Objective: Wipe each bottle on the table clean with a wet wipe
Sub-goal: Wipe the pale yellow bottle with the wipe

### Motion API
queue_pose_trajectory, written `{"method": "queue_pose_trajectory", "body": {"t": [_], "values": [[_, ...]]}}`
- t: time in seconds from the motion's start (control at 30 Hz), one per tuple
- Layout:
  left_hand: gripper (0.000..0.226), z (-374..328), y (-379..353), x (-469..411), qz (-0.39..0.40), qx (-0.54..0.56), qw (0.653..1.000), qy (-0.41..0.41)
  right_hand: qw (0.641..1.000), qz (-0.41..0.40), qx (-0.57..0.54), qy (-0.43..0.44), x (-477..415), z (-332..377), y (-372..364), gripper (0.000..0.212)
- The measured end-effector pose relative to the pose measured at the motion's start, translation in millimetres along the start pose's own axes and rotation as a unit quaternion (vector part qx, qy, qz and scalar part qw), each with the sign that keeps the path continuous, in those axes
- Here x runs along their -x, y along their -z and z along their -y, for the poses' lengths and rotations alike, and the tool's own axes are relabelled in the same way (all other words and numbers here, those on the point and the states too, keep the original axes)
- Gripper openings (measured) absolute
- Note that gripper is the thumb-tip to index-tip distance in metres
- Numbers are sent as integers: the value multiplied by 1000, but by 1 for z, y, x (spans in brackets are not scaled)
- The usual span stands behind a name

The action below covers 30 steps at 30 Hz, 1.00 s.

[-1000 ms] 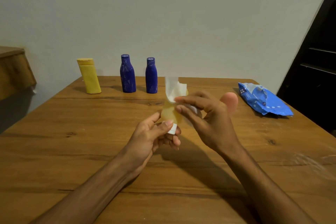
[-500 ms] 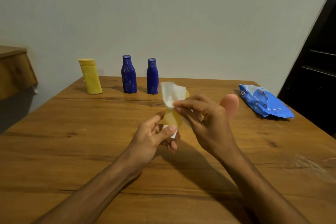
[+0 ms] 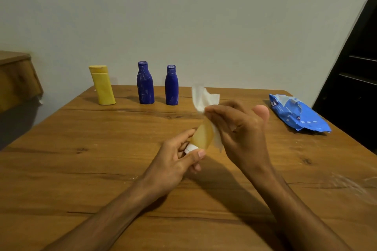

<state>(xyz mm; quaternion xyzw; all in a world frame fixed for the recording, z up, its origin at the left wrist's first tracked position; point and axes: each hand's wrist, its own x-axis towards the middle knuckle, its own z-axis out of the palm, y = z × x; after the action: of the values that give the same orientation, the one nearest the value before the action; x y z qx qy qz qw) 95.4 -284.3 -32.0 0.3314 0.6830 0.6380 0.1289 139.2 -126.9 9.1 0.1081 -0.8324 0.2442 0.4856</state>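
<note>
Above the middle of the surface (image 3: 81,149), both hands are lifted off the wood with a small amber bottle (image 3: 202,135) between them. The left hand (image 3: 173,161) pinches the bottle's white cap end, so the bottle tilts up and away. The right hand (image 3: 240,134) has its fingers curled round a white wipe (image 3: 204,98), pressing it against the bottle's upper part, thumb sticking up; a loose bit of wipe pokes out above the fingers. Along the far edge, toward the left corner, stand a yellow bottle (image 3: 103,85), a taller blue bottle (image 3: 145,83) and a shorter blue bottle (image 3: 171,85), all upright and a little apart. A crumpled blue pack (image 3: 295,114) lies by the far right corner.
</note>
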Motion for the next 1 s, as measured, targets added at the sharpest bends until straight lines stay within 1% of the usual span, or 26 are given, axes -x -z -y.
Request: {"method": "queue_pose_trajectory", "body": {"t": [0.07, 0.13, 0.27, 0.37, 0.4, 0.53, 0.67, 0.8, 0.9, 0.97, 1.0], "values": [[57, -2, 0, 0, 10, 15, 1000, -3, 999, -31, 14, -20, -3, -5, 4, 17], [57, -4, 0, 0, 13, 30, 999, 2, 997, -40, -5, -65, -6, -11, 5, 17], [57, -6, 2, 0, 16, 68, 997, 17, 981, -55, -85, -163, -8, -23, 8, 18], [50, -8, 2, -1, 26, 112, 993, 35, 966, -74, -138, -204, -9, -23, 9, 16], [47, -9, 2, -1, 30, 126, 991, 41, 965, -71, -148, -205, -9, -21, 9, 16], [49, -9, 4, -2, 49, 176, 981, 60, 969, -29, -168, -179, -8, -15, 6, 17], [51, -10, 7, -3, 50, 259, 963, 62, 968, 1, -185, -168, -7, -11, 4, 16], [47, -11, 8, -3, 56, 326, 942, 62, 957, 57, -218, -181, -1, -5, -1, 15], [43, -11, 9, -4, 59, 356, 930, 67, 960, 106, -197, -169, 0, -3, -2, 15], [41, -10, 9, -5, 40, 380, 921, 82, 962, 151, -170, -153, -1, -2, -2, 15], [42, -10, 9, -6, 27, 391, 916, 91, 962, 160, -165, -148, -2, -2, -2, 15]]}}
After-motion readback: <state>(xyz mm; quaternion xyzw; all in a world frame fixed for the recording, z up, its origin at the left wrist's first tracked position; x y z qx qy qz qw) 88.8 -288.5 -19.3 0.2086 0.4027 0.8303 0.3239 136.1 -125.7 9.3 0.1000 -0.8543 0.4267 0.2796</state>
